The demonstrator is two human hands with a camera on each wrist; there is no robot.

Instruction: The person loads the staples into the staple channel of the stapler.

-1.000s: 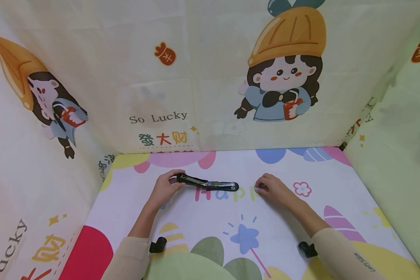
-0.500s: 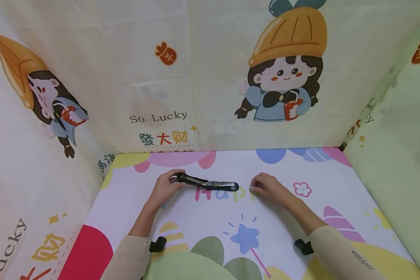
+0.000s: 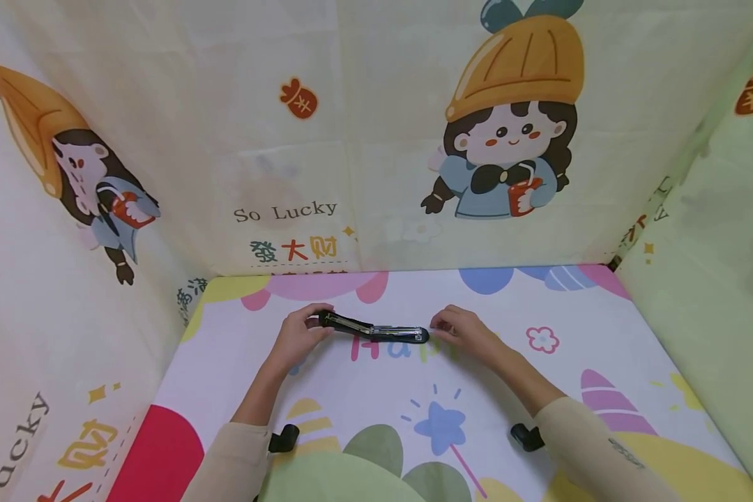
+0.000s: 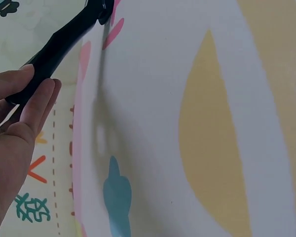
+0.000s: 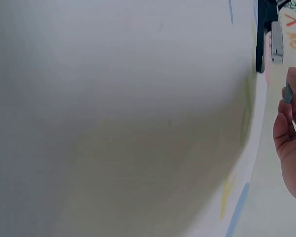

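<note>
A black stapler is swung open, its long metal channel facing up, in the head view. My left hand grips its left end between thumb and fingers; the left wrist view shows the black body held above the table. My right hand is just beyond the stapler's right end. Between its thumb and fingertips it pinches a short grey strip of staples, seen in the right wrist view close to the stapler's metal tip. Fingers mostly hide the strip in the head view.
The table has a white cover printed with colourful shapes and letters. Patterned cloth walls rise behind it and on both sides. A small black device sits at each wrist.
My right hand has moved left with the strip of staples, from some way off up to the stapler's right end. The left hand and the stapler have stayed put.
</note>
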